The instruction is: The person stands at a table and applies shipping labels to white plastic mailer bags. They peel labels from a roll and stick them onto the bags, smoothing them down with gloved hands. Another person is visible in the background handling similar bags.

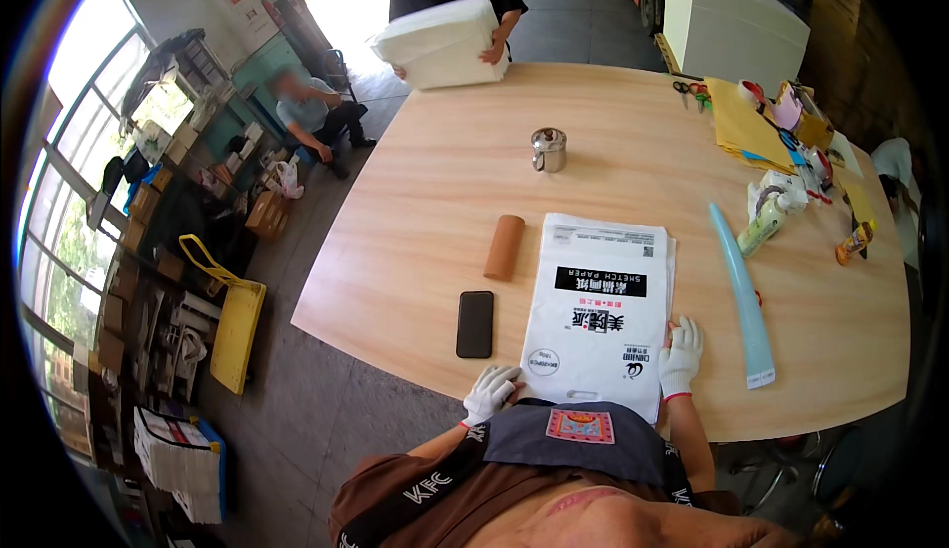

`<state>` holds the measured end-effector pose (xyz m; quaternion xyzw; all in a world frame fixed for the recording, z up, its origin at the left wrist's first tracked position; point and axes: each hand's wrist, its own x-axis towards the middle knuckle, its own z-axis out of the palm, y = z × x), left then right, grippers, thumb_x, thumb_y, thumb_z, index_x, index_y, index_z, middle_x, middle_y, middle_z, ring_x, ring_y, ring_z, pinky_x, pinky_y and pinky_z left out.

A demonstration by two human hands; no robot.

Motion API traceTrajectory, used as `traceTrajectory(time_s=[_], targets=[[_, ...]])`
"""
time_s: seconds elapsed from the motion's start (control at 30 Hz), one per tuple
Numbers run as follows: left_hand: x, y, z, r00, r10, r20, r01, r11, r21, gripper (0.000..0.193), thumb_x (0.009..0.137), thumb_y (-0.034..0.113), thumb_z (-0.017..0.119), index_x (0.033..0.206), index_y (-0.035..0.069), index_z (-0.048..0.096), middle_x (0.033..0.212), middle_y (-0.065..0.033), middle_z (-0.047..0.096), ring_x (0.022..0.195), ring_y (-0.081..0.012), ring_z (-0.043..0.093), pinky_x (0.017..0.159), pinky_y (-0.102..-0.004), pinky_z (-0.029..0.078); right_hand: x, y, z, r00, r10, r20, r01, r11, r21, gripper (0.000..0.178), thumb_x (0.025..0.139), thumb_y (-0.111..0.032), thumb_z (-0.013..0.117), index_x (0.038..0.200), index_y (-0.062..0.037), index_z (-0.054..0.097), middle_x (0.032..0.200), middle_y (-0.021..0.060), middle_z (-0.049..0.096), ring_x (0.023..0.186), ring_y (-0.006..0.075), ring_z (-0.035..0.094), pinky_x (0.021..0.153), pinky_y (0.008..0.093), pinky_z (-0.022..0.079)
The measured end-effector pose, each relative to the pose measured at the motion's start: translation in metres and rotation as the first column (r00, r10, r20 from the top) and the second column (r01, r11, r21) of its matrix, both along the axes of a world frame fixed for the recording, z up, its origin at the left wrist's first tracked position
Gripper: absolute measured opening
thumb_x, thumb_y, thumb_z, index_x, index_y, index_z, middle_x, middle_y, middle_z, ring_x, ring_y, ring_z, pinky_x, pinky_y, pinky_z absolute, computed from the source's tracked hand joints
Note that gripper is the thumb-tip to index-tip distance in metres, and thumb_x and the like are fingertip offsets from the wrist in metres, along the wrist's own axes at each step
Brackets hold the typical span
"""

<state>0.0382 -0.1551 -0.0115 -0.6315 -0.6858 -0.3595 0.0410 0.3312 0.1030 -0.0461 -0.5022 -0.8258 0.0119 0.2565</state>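
Lower centre of frame: white paper pack (601,313) lies flat on the wooden bench (415,212), its near edge at the bench rim, just above the wearer's apron.

Left hand (489,393), white work glove, sits at the pack's lower left corner. Fingers curled loosely together over the bench rim; whether they pinch the pack's edge I cannot tell, as the glove hides the contact.

Right hand (680,355), also gloved, rests on the pack's right edge, lower centre right. Fingers slightly spread and laid flat, pressing rather than pinching.

Left of the pack: black phone (475,324) face down or dark, flat on the bench, close to but apart from the pack. Above it a brown cardboard tube (504,247) lying on its side. Further up, centre, a small metal mug (549,150) with lid, upright.

Right of the pack: long pale blue strip (741,291), curved by the lens. Upper right: yellow sheets (743,125) and a clutter of small items, too small to sort out.

Top centre: 1 other person, head cut off by the frame, holds a white stack (442,42) at the bench's far edge. The stack hides most of their hands.
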Motion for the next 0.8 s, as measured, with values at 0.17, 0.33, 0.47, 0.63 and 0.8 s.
traceTrajectory(time_s=[0.17,0.33,0.47,0.63,0.8], targets=[[0.0,-0.0001,-0.0047,1.0,0.019,-0.02,-0.019,1.0,0.007,0.012,0.074,0.012,0.072,0.082,0.007,0.063,0.106,-0.0078,0.067,0.1,-0.0272,0.063,0.091,-0.0432,0.047,0.0002,-0.0019,0.002,1.0,-0.006,-0.001,0.006,1.0,-0.011,0.038,0.069,-0.012,0.056,0.107,-0.0074,0.057,0.127,0.0141,0.052,0.125,0.0328,0.043,0.11,0.0486,0.028],[0.0006,0.0012,-0.0038,0.999,0.033,-0.015,-0.032,0.999,0.026,0.012,0.074,0.013,0.072,0.081,0.008,0.064,0.105,-0.0072,0.068,0.099,-0.0265,0.063,0.091,-0.0427,0.048,-0.0001,-0.0009,0.0003,1.0,-0.009,0.006,0.009,1.0,0.001,0.039,0.069,-0.013,0.057,0.107,-0.0071,0.057,0.127,0.0141,0.052,0.125,0.0328,0.043,0.11,0.049,0.028],[0.0012,0.0008,-0.0059,0.999,0.046,-0.01,-0.045,0.998,0.032,0.012,0.074,0.013,0.073,0.08,0.008,0.064,0.105,-0.0067,0.068,0.098,-0.0263,0.064,0.09,-0.0427,0.048,-0.0007,-0.0002,-0.0005,1.0,-0.005,-0.006,0.005,1.0,0.008,0.039,0.069,-0.013,0.057,0.107,-0.0075,0.057,0.127,0.0142,0.052,0.125,0.033,0.043,0.11,0.0491,0.029],[0.0013,0.0007,-0.0064,0.999,0.05,-0.019,-0.049,0.999,0.019,0.012,0.074,0.013,0.073,0.079,0.008,0.063,0.105,-0.0059,0.068,0.098,-0.0261,0.064,0.09,-0.043,0.048,-0.0002,0.0001,-0.0004,1.0,-0.006,0.001,0.006,1.0,0.006,0.037,0.07,-0.014,0.057,0.107,-0.0081,0.057,0.128,0.0144,0.051,0.125,0.0333,0.043,0.11,0.0491,0.029],[0.0007,0.0012,-0.0085,0.999,0.044,-0.026,-0.044,0.999,0.014,0.012,0.075,0.013,0.073,0.08,0.009,0.063,0.106,-0.0053,0.067,0.099,-0.0257,0.064,0.091,-0.0431,0.048,0.0005,-0.0002,0.0014,1.0,-0.01,0.013,0.011,1.0,-0.012,0.037,0.071,-0.014,0.057,0.107,-0.0079,0.057,0.128,0.0142,0.051,0.125,0.0336,0.042,0.11,0.0487,0.029]])
